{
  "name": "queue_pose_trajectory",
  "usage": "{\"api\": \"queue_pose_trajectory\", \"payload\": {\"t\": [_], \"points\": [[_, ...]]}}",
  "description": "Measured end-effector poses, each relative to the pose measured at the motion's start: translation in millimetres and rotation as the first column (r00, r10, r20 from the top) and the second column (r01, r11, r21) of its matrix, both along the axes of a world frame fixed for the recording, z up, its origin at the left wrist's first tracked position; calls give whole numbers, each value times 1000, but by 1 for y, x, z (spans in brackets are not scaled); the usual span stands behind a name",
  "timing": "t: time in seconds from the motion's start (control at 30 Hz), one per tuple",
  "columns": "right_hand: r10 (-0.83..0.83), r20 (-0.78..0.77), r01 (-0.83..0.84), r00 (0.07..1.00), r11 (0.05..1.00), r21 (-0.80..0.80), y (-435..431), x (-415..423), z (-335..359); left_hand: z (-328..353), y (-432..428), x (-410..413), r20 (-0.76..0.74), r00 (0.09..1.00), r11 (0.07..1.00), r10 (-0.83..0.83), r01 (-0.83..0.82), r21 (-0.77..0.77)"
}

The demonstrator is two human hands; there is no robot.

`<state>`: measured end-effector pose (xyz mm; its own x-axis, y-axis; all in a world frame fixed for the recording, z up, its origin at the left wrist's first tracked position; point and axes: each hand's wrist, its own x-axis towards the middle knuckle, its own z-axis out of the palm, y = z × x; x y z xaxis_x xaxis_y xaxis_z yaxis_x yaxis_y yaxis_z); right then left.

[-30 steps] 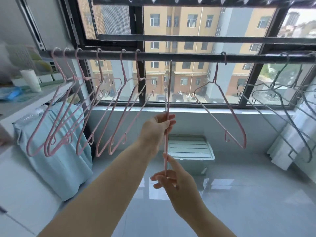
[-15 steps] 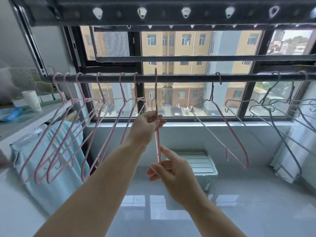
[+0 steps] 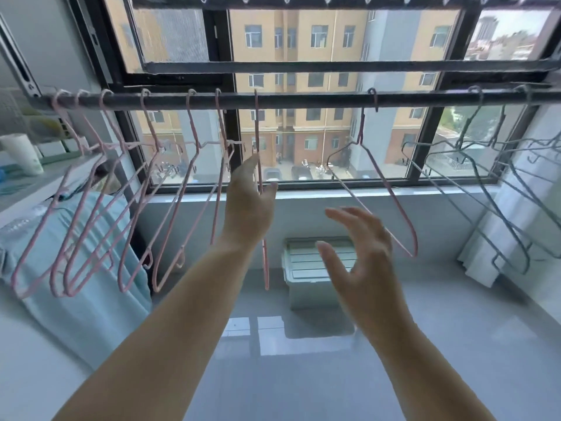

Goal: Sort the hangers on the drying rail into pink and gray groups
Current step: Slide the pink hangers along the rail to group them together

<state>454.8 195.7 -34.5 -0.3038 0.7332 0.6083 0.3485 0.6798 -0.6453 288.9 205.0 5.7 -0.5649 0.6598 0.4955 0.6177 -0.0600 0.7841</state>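
Observation:
A dark drying rail [image 3: 303, 100] runs across the window. Several pink hangers [image 3: 194, 129] hang bunched on its left part. One more pink hanger [image 3: 257, 132] hangs edge-on at the middle, hook over the rail. It passes between the thumb and forefinger of my left hand [image 3: 249, 205], whose fingers are spread loosely. A lone pink hanger [image 3: 391, 192] hangs further right. My right hand [image 3: 361, 256] is open just left of its lower arm, holding nothing. Several gray hangers [image 3: 473, 117] crowd the rail's right end.
A white lidded storage box [image 3: 315, 265] sits on the tiled floor below the window. Light blue fabric [image 3: 76, 253] drapes at the left under a shelf with a white cup [image 3: 21, 156]. White cloth [image 3: 516, 223] hangs at the right wall.
The edge-on pink hanger moved left along the rail towards the pink group. My right hand let go of its bottom and swung right. My left hand's grip loosened.

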Motion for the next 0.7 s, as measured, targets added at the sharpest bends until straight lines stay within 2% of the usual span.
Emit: {"api": "queue_pose_trajectory", "payload": {"t": [0.07, 0.13, 0.23, 0.3, 0.4, 0.53, 0.63, 0.7], "points": [[-191, -72, 196, 979, 978, 76, 17, 29, 6, 7, 3, 25, -105, 992, 993, -74, 83, 87], [-281, -52, 280, 958, 960, -12, 39, 49, 6, 10, 15, 53, -62, 968, 970, -244, 245, 12], [-187, 6, 181, 982, 943, -279, 59, 61, 0, 6, 38, 91, 61, 926, 898, -373, 377, -228], [-76, -43, 55, 996, 932, -359, 64, 62, -5, 3, 48, 110, 110, 903, 858, -416, 430, -281], [26, -97, -56, 995, 946, -320, 64, 65, -8, 2, 56, 127, 239, 855, 843, -460, 505, -186], [54, -140, -86, 989, 969, -232, 75, 67, 7, 8, 62, 134, 409, 751, 814, -518, 579, -33], [50, -180, -91, 982, 970, -226, 98, 57, 28, 11, 65, 130, 408, 784, 864, -467, 502, 25], [71, -231, -146, 970, 933, -329, 113, 47, 39, 3, 66, 124, 412, 835, 919, -366, 394, 16]]}}
